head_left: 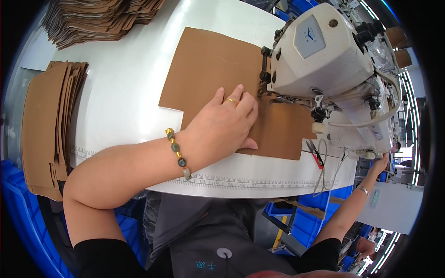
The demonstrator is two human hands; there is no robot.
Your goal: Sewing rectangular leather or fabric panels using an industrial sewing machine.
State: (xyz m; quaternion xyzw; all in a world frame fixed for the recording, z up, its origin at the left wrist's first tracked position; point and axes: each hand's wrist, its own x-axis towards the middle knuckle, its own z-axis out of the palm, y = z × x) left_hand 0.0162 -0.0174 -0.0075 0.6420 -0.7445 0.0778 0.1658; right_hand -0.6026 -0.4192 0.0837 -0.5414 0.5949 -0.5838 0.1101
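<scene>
I'm over the white table [125, 92] now, with the cream sewing machine [324, 60] bulky at two o'clock and the flat, matte brown sheet [211, 69] lying at twelve, its near end under the needle. My left hand [222, 125] lies flat on it, fingers together and pressing rather than gripping, so I judge this is the feeding step, needing steady guidance. At four o'clock my right hand [381, 163] reaches the machine's end, fingers hidden: I cannot tell
</scene>
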